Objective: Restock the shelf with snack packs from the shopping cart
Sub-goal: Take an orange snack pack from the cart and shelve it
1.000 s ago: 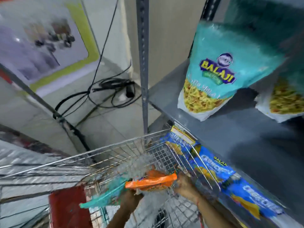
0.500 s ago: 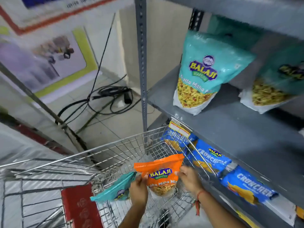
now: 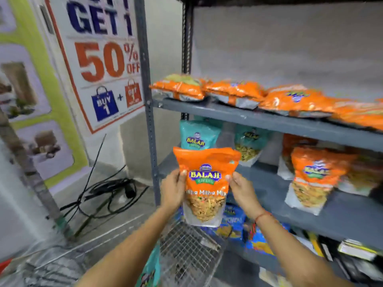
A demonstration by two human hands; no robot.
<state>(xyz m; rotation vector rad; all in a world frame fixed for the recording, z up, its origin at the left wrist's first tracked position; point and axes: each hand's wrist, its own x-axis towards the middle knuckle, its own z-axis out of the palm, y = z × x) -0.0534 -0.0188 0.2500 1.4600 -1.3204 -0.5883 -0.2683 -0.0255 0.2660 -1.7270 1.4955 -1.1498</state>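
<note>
An orange Balaji snack pack is held upright in front of the grey metal shelf. My left hand grips its left edge and my right hand grips its right edge. Below it is the wire shopping cart, where a teal snack pack shows under my left forearm. The upper shelf board carries several orange packs lying flat. The middle board has teal packs at the left and an orange pack standing at the right.
Blue snack packs lie on the lowest shelf behind the cart. A grey shelf post stands just left of the pack. Black cables are coiled on the tiled floor at left. A "50% off" poster hangs on the wall.
Both hands lifted the orange pack out of the cart up to the level of the middle shelf. My view tilted upward, so the upper shelf with orange packs came into sight.
</note>
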